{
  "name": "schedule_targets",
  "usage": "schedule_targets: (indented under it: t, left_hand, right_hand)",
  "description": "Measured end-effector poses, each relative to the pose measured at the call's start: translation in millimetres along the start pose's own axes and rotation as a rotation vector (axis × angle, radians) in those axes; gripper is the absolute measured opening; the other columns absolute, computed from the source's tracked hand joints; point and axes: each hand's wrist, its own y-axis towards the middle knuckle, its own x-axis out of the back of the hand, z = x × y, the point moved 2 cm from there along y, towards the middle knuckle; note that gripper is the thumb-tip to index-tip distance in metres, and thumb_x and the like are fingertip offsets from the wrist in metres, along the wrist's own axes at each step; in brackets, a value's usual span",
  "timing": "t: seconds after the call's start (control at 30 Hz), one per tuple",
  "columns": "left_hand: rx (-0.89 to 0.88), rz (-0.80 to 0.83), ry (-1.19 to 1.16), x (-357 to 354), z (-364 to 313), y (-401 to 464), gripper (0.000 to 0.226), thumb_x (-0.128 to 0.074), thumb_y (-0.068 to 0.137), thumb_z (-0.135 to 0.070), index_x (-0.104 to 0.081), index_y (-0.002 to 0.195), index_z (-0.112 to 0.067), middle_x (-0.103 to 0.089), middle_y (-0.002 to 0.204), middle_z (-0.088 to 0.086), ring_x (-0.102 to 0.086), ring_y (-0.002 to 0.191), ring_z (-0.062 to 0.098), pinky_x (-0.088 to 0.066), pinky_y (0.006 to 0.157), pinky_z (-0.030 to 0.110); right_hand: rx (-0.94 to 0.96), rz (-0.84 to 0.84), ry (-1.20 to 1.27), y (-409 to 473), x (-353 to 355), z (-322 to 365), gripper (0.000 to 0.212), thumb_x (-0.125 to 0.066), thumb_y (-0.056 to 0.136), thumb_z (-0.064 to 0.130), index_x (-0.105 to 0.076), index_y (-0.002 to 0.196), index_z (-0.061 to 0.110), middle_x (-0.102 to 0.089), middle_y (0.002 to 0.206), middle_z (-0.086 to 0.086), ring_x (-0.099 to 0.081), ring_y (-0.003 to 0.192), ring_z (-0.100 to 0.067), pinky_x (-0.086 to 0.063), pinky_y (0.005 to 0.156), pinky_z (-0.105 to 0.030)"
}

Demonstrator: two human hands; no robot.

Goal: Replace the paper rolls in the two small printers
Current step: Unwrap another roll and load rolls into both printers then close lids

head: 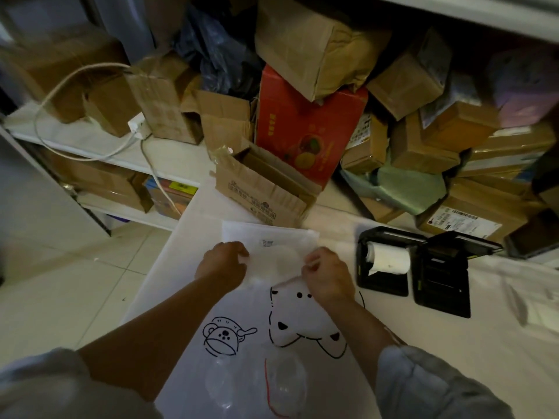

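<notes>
Meanwhile both hands' fingers [242, 252] pinch a white bag [272, 255]; boxes [266, 189] crowd behind.

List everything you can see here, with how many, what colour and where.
printers: two, black, lids open, side by side on the table's right; the left one holds a white paper roll
white bag: one, translucent, on the table centre, held at both sides
table cover: one, white with black cartoon drawings
clear bags: some, near edge of table
red box: one, behind the table
cardboard boxes: many, brown, piled behind
white cable: one, left shelf
hands: left hand and right hand, both pinching the white bag
</notes>
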Motion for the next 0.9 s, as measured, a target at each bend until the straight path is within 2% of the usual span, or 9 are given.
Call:
schedule_targets:
  t: [0.13,0.2,0.33,0.43,0.5,0.7,0.77,0.83,0.9]
  left_hand:
    - [-0.104,0.182,0.063,-14.3,-1.5,-3.3,0.020,-0.058,0.085,-0.006,-0.064,0.100,-0.019,-0.055,0.118,0.006,-0.052,0.098,0.020,-0.043,0.080,0.024]
    - [-0.106,0.225,0.086,-17.3,-1.5,-4.5,0.018,-0.061,0.085,-0.010,-0.062,0.100,-0.018,-0.054,0.119,0.008,-0.052,0.103,0.023,-0.044,0.083,0.026]
    - [-0.124,0.251,0.114,-20.1,-3.4,-5.6,0.028,-0.070,0.080,-0.025,-0.055,0.103,-0.019,-0.051,0.124,0.007,-0.051,0.110,0.025,-0.046,0.093,0.032]
    - [-0.123,0.230,0.106,-18.7,-7.0,-3.9,0.026,-0.069,0.081,-0.024,-0.058,0.104,-0.019,-0.055,0.124,0.007,-0.054,0.110,0.025,-0.048,0.094,0.035]
    - [-0.128,0.236,0.133,-19.0,-9.5,-4.2,0.028,-0.068,0.082,-0.023,-0.059,0.107,-0.017,-0.056,0.124,0.007,-0.055,0.110,0.025,-0.049,0.094,0.036]
    - [-0.139,0.216,0.196,-18.8,-7.4,-8.9,0.017,-0.058,0.088,-0.017,-0.063,0.104,-0.016,-0.060,0.115,0.007,-0.057,0.104,0.024,-0.050,0.091,0.034]
    - [-0.130,0.185,0.232,-16.9,-4.7,-11.1,0.016,-0.057,0.089,-0.015,-0.063,0.101,-0.021,-0.061,0.112,0.005,-0.058,0.100,0.023,-0.051,0.087,0.033]
    - [-0.098,0.124,0.287,-12.7,-3.3,-14.3,0.017,-0.056,0.088,-0.014,-0.061,0.100,-0.024,-0.060,0.111,0.003,-0.057,0.098,0.021,-0.050,0.083,0.031]
    - [-0.078,0.042,0.315,-8.6,-4.0,-16.3,0.021,-0.055,0.089,-0.016,-0.057,0.107,-0.026,-0.058,0.113,0.003,-0.056,0.100,0.021,-0.050,0.084,0.033]
  right_hand:
    - [-0.058,0.222,0.125,6.1,-10.8,-1.8,0.067,-0.066,0.086,0.031,-0.032,0.142,0.019,-0.042,0.140,-0.010,-0.047,0.125,-0.029,-0.044,0.097,-0.036]
    - [-0.053,0.285,-0.013,-3.0,-14.0,-3.7,0.074,-0.065,0.084,0.047,-0.031,0.141,0.014,-0.042,0.141,-0.011,-0.045,0.126,-0.029,-0.042,0.100,-0.038]
    - [0.097,0.190,-0.304,-50.5,-11.9,1.0,0.096,-0.064,0.064,0.075,-0.029,0.134,0.019,-0.039,0.130,-0.008,-0.046,0.118,-0.028,-0.046,0.090,-0.040]
    - [0.233,0.468,-0.588,-83.3,-33.6,-0.1,0.106,-0.064,0.061,0.077,-0.025,0.139,0.017,-0.025,0.146,-0.016,-0.032,0.131,-0.033,-0.037,0.102,-0.048]
    - [0.278,0.523,-0.679,-89.4,-44.4,-2.1,0.096,-0.068,0.064,0.069,-0.034,0.133,0.014,-0.028,0.142,-0.015,-0.035,0.125,-0.033,-0.038,0.098,-0.046]
    - [0.349,0.416,-0.694,-75.2,-44.7,0.1,0.029,-0.066,0.085,0.031,-0.060,0.105,0.011,-0.063,0.095,-0.007,-0.063,0.089,-0.025,-0.048,0.078,-0.032]
    - [0.290,0.306,-0.553,-63.7,-29.8,-1.8,0.020,-0.059,0.087,0.020,-0.056,0.106,0.013,-0.063,0.095,-0.005,-0.063,0.088,-0.025,-0.047,0.072,-0.028]
    - [0.187,0.199,-0.259,-49.6,-11.7,-4.3,0.021,-0.056,0.083,0.013,-0.050,0.102,0.019,-0.057,0.083,0.001,-0.058,0.076,-0.019,-0.039,0.058,-0.023]
    - [0.157,0.072,0.029,-36.4,5.2,-1.7,0.020,-0.056,0.082,0.008,-0.051,0.098,0.020,-0.053,0.073,0.004,-0.055,0.065,-0.018,-0.038,0.054,-0.023]
